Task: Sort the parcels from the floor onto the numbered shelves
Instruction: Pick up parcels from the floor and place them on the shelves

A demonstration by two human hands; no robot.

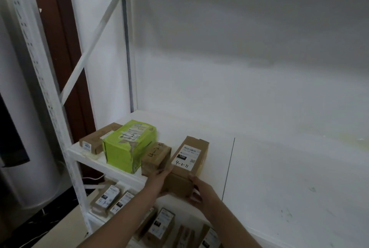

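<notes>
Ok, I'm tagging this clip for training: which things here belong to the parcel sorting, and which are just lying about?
Job: brown cardboard box labelled 4-2-11, gripped by the left hand and right hand; green package, small brown box and long brown box to its left; white shelf; labelled parcels on the lower shelf.
Lying about: white cable; brown door frame.

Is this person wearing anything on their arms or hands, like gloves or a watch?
No. The left hand and right hand are ungloved, and both forearms are bare to the frame's edge: no sleeve, watch, bracelet or ring visible.
</notes>
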